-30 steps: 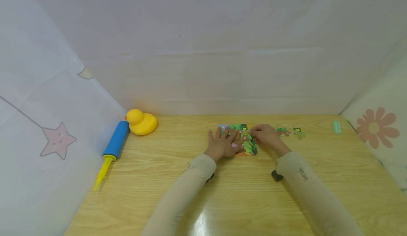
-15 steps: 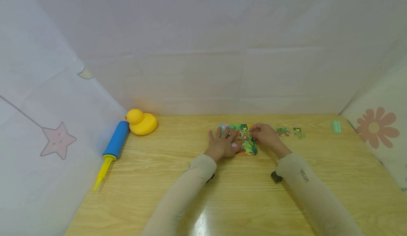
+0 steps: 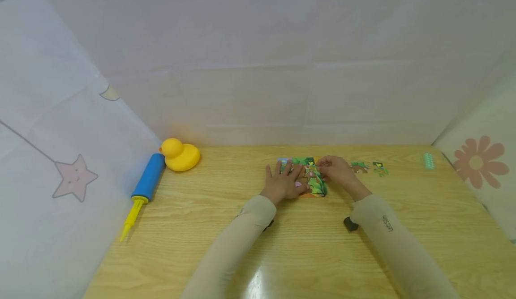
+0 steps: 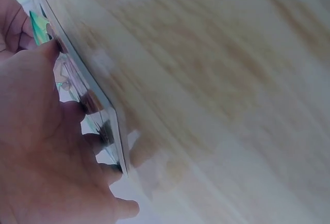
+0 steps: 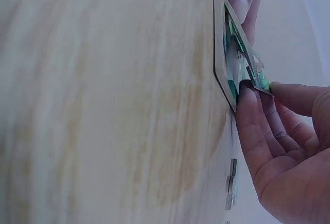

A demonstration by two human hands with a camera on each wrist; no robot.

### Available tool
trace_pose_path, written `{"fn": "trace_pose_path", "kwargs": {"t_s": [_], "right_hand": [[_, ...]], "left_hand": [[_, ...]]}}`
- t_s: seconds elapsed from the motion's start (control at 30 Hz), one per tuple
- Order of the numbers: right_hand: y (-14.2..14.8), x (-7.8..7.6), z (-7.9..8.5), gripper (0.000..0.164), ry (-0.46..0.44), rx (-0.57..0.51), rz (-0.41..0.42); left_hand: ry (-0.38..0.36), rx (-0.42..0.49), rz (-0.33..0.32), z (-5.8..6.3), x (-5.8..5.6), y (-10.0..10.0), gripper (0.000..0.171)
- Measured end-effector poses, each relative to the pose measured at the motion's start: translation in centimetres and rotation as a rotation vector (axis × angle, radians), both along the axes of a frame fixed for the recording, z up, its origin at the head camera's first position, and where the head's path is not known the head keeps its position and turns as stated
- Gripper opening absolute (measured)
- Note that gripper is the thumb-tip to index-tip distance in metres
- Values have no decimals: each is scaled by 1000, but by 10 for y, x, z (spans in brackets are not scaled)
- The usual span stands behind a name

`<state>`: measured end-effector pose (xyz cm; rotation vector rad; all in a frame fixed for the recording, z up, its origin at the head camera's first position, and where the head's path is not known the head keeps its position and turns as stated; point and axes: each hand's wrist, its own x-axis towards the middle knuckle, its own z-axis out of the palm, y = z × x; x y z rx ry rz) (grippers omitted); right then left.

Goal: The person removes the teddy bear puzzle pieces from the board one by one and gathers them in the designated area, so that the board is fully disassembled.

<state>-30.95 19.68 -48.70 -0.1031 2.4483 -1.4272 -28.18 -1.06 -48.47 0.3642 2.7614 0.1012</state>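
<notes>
Jigsaw puzzle [image 3: 319, 188] partly covered by hands on a wooden table [image 3: 306, 249].
Blue-and-yellow hand pump [image 3: 147, 179], yellow toy duck [image 3: 182, 156], left hand [image 3: 283, 186] spread over the puzzle, right hand [image 3: 337, 172] pinching a tilted puzzle section [image 5: 250, 54], loose puzzle pieces [image 3: 360, 169] near it.

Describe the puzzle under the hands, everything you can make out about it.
The puzzle is a thin, flat, roughly rectangular picture board, apparently cardboard, with pale edges. Its print shows greens, browns and pink, with orange along part of its border. It lies on the wooden table. The left hand spreads over it, hiding much of the picture. The right hand pinches a section tilted up from the base; whether that section is one piece or several is unclear.
</notes>
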Motion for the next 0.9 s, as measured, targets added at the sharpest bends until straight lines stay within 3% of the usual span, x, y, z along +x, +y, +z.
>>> {"fn": "trace_pose_path", "kwargs": {"t_s": [0.23, 0.6, 0.9], "right_hand": [[3, 0, -3, 28, 8, -4, -2], [4, -1, -6, 27, 9, -24, -1], [3, 1, -4, 27, 9, -6, 1]], "left_hand": [[28, 1, 16, 6, 3, 2, 79], [-4, 123, 59, 12, 7, 1, 71], [12, 96, 74, 13, 7, 4, 64]]}}
